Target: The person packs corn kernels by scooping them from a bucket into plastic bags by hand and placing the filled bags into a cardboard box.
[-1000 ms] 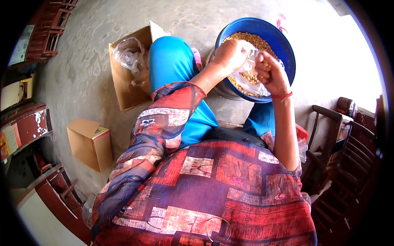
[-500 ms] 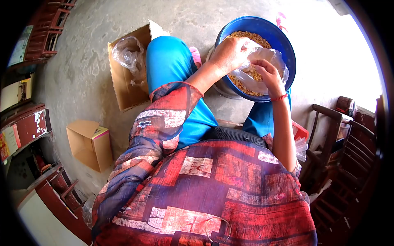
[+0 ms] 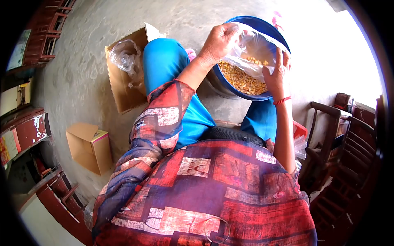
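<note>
At the blue bucket (image 3: 257, 98)'s left, the left hand (image 3: 219, 43) is pinching the clear plastic bag (image 3: 264, 41), now spreading wider over the bucket's corn kernels (image 3: 242, 80). At the bucket's right, the right hand (image 3: 279, 78) is now touching the bag instead of holding kernels, so both are managing it; whether the right is gripping, I cannot tell.

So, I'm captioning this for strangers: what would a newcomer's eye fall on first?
Probably the blue tub of yellow kernels at the upper right, where the left hand grips a clear plastic bag and the right hand is at its edge. Next, likely the red patterned shirt across the lower middle and the bright blue trousers above it.
</note>
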The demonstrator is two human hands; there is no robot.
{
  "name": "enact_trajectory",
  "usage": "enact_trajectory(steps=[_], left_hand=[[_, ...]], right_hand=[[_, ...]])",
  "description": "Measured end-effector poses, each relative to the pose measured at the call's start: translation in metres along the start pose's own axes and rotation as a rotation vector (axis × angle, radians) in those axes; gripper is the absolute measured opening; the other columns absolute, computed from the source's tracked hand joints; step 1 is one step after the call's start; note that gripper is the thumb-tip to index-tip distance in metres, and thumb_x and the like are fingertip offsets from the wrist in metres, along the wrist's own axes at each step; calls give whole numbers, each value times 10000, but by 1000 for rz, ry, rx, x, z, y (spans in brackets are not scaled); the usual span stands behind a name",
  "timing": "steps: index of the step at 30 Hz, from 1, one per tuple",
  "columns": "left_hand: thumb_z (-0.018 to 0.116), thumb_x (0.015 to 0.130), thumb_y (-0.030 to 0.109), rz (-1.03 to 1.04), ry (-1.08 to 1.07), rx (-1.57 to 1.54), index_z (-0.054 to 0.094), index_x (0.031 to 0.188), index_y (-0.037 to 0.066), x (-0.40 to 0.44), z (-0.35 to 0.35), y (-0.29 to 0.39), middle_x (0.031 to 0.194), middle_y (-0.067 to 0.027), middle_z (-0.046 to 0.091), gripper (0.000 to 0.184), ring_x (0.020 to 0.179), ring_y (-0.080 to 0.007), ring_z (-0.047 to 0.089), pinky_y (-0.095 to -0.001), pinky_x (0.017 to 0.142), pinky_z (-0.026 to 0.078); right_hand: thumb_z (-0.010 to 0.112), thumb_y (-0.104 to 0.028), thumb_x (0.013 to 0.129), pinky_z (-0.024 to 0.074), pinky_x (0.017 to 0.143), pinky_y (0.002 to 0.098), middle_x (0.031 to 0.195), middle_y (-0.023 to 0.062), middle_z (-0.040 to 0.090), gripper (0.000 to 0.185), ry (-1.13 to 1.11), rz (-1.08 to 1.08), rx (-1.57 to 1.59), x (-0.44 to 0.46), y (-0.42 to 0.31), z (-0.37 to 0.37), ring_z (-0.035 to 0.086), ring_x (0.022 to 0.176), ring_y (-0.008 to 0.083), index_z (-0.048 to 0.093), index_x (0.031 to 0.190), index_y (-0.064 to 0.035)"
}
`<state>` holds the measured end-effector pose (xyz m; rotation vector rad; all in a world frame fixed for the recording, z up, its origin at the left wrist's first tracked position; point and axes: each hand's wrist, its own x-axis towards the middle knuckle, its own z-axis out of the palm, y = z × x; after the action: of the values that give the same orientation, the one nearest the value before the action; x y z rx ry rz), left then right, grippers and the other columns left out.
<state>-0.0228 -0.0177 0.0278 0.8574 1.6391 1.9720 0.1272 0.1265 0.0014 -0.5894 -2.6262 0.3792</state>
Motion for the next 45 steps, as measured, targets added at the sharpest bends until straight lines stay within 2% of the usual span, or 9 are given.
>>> enact_trajectory(steps=[8,9,17,19,22,29,34,39,45], left_hand=[[524,866,138,102,129,230,590,993,25,15,-10,-38,776,-7,586,183,661,-53,514,-188,585,426],[577,779,97,4,133,327,559,1007,-5,15,-11,-46,915,-160,630,251,866,-236,619,-308,750,482],[542,805,27,7,74,461,451,1153,-13,12,-4,-35,1079,-130,559,362,986,-161,549,-279,841,448],[591,732,54,222,143,478,490,1111,33,16,-6,-38,954,-202,603,392,865,-291,612,-347,751,491],[595,727,40,189,202,506,481,1122,39,12,-1,-23,916,-203,608,412,850,-301,613,-348,738,495],[602,735,48,301,249,444,463,1154,51,12,0,-25,858,-187,622,441,791,-289,625,-343,709,499],[596,795,167,80,125,465,518,1152,80,6,1,-2,802,-134,633,376,702,-206,624,-311,660,500],[406,888,42,91,41,281,575,1126,126,11,1,-13,796,-27,638,304,580,-38,517,-178,494,444],[441,854,44,29,-55,410,661,954,93,8,0,-22,863,-59,650,247,704,-92,585,-222,628,481]], right_hand=[[644,-155,647,311,955,466,1335,119,324,712,-62,4,-54,29,0,5,310,1227,320,353,1295,-205],[639,-153,652,318,950,463,1305,111,368,668,-138,8,-102,28,2,7,347,1205,309,388,1269,-201],[547,-12,698,433,713,388,792,122,569,128,-142,-208,402,10,-49,-1,542,777,314,604,798,-69],[546,-42,707,452,635,379,736,138,587,82,-278,-219,537,0,-62,5,571,688,312,591,774,-57],[529,-118,743,456,603,399,655,164,586,92,-517,-199,594,-8,-70,14,583,641,326,588,762,-52],[523,-132,736,428,793,438,974,216,571,290,-643,-212,190,16,-62,55,544,923,356,584,1016,-86],[546,-150,738,451,764,433,983,172,575,300,-577,-398,-21,13,-56,72,572,858,338,574,1034,-117],[544,-234,775,462,716,406,862,145,562,265,-671,-503,200,-2,-37,64,577,803,321,573,1022,-142],[501,-145,787,445,741,422,838,195,604,220,-833,-474,193,-8,-17,52,574,831,343,599,982,-110]])
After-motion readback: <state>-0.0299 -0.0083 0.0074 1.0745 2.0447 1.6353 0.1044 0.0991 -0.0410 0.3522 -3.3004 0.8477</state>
